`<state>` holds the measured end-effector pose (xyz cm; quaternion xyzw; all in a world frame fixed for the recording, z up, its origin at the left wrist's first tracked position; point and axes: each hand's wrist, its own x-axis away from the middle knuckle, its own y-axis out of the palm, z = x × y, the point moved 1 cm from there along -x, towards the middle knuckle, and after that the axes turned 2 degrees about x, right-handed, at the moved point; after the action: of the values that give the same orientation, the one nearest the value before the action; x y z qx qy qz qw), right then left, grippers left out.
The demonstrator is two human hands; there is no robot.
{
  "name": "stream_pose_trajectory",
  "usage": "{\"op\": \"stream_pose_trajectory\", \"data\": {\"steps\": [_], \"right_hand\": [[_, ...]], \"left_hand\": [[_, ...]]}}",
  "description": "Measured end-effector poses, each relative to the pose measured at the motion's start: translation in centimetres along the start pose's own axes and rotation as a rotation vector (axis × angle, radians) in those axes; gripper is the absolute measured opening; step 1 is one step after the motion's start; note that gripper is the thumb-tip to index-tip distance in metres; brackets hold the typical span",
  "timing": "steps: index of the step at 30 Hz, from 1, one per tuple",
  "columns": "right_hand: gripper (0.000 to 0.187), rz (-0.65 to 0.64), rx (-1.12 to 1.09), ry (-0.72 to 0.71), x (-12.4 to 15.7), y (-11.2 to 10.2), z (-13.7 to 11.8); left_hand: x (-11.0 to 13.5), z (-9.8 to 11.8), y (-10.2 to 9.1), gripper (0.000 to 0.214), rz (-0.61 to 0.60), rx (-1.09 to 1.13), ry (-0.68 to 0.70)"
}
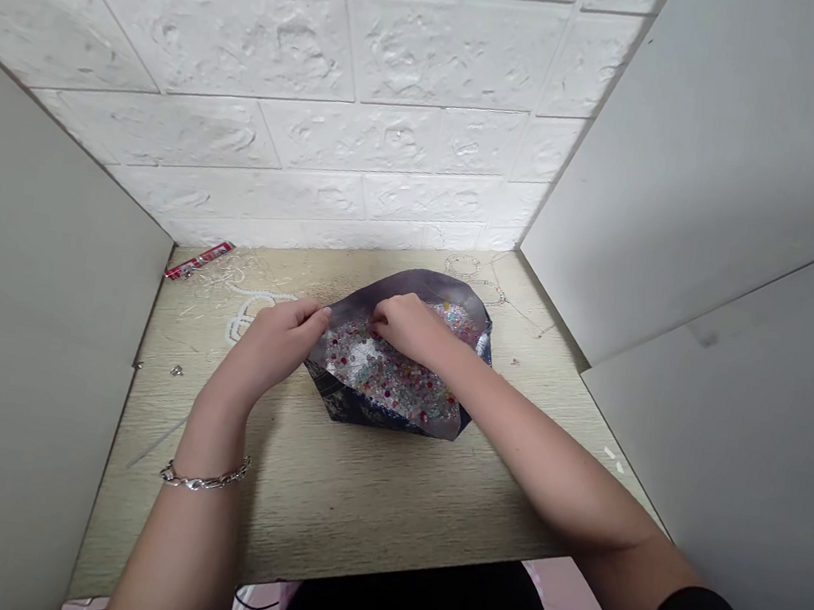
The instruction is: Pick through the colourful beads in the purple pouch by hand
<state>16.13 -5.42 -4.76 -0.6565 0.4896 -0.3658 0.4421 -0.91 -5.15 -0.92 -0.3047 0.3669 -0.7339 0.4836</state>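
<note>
A dark blue bag [354, 408] with a grey lining lies wide open on the wooden table. Many small coloured beads [403, 380], some red, clear and teal, fill it. At the bag's left edge, my left hand [287, 334] pinches the rim between thumb and fingers. My right hand [404, 325] is inside the bag over the beads, its fingers curled together and pointing down. Whatever those fingertips hold, if anything, is too small to make out.
White bead strands [243, 317] lie left of the bag, near a red packet [199, 260] at the back corner. Beaded strings [489, 288] rest at the back right. A brick-patterned wall [370, 138] and pale panels [697, 184] enclose the table [348, 509].
</note>
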Motion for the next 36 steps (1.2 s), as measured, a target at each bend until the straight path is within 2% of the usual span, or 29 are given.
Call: {"op": "stream_pose_trajectory", "data": {"steps": [4, 14, 17, 19, 23, 25, 28, 31, 34, 36], "right_hand": [[0.021, -0.039, 0.058, 0.015, 0.1, 0.2, -0.6], [0.022, 0.005, 0.088, -0.076, 0.1, 0.8, -0.9], [0.018, 0.040, -0.141, -0.068, -0.1, 0.6, -0.8], [0.016, 0.017, -0.450, -0.001, -0.2, 0.3, -0.5], [0.017, -0.243, -1.177, 0.149, -0.2, -0.8, 0.1], [0.011, -0.361, -1.393, 0.155, 0.1, -1.5, 0.3], [0.006, -0.460, -1.553, 0.140, 0.4, -2.1, 0.4], [0.006, -0.496, -1.636, 0.118, 0.4, -2.1, 0.4], [0.013, -0.464, -1.626, 0.123, 0.2, -1.6, 0.4], [0.019, -0.382, -1.513, 0.167, 0.0, -1.0, 0.3]], "left_hand": [[0.1, 0.1, 0.0, 0.031, 0.001, 0.001, -0.003], [0.0, 0.3, 0.1, 0.030, 0.004, -0.003, 0.015], [0.0, 0.2, 0.1, 0.031, 0.004, 0.001, 0.012], [0.0, 0.2, 0.1, 0.031, 0.001, 0.004, 0.013], [0.1, 0.3, 0.0, 0.030, 0.003, 0.010, 0.017], [0.1, 0.4, 0.0, 0.030, 0.002, 0.013, 0.013], [0.1, 0.5, 0.0, 0.030, -0.001, 0.017, 0.013], [0.1, 0.5, 0.0, 0.030, 0.005, 0.017, 0.016], [0.1, 0.4, 0.0, 0.030, 0.009, 0.007, 0.019], [0.1, 0.3, 0.0, 0.030, 0.008, 0.002, 0.018]]}}
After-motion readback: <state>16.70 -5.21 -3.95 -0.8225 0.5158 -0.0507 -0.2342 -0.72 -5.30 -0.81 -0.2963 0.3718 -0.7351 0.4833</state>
